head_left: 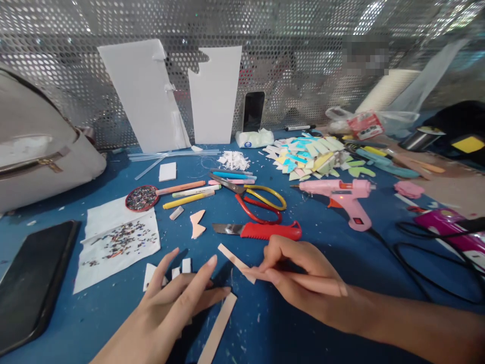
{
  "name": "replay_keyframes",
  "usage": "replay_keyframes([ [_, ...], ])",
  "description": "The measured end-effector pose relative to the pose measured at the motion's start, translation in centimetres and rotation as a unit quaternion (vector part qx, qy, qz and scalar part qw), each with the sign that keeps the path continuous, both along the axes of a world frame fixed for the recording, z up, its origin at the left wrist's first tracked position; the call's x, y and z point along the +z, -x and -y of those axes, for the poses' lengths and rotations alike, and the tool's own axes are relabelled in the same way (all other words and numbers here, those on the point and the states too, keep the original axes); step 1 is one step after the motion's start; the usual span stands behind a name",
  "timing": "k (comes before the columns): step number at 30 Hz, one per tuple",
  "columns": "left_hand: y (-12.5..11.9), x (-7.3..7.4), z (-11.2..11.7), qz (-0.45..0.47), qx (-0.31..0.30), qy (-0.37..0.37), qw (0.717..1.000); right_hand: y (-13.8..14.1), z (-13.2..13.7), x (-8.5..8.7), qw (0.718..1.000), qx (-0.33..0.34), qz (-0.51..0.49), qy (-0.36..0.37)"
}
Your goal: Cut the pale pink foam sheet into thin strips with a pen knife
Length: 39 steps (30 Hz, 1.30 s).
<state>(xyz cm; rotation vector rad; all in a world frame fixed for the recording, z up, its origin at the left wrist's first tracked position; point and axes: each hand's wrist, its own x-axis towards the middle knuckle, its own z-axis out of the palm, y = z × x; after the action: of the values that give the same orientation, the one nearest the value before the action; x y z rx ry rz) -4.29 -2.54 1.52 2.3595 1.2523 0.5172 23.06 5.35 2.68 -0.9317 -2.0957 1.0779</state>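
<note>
My right hand (306, 263) is closed round a peach-coloured marker pen (316, 284). The pen's tip meets the lower end of a short peach strip (231, 257) lying on the blue table. Fingers spread, my left hand (174, 308) hovers over or rests on the table; which one I cannot tell. One fingertip is close to the top of a longer peach strip (217, 328). Small white foam pieces (186, 265) lie partly hidden behind the left fingers. Beyond the hands are a red-handled utility knife (271, 231) and a notched peach piece (197, 224).
Scissors (261, 202) and several markers (189, 198) lie mid-table. A pink glue gun (341, 192) with a black cable is at right, below a pile of coloured scraps (310, 154). At left are a phone (34, 283), a speckled paper sheet (89, 268) and a bag (41, 151).
</note>
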Motion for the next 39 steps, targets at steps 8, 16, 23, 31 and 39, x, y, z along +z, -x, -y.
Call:
replay_keyframes([
  [8,0.9,0.3,-0.9,0.01,-0.026,-0.038,0.999,0.0,-0.1,-0.5,1.0,0.008,-0.014,0.012],
  [16,1.0,0.1,-1.4,0.005,-0.012,-0.055,0.998,0.3,0.5,0.4,0.984,0.116,-0.042,0.132],
  [23,1.1,-0.3,-1.4,0.034,-0.014,-0.047,0.998,0.8,1.3,-0.3,0.973,0.219,-0.025,0.069],
  [31,1.2,-0.1,-1.7,0.0,0.007,-0.073,0.997,0.8,1.3,-0.9,0.971,0.23,0.013,0.06],
  [39,1.5,-0.5,-1.9,-0.002,0.0,-0.054,0.999,1.0,1.2,-1.1,0.956,0.25,-0.051,0.147],
])
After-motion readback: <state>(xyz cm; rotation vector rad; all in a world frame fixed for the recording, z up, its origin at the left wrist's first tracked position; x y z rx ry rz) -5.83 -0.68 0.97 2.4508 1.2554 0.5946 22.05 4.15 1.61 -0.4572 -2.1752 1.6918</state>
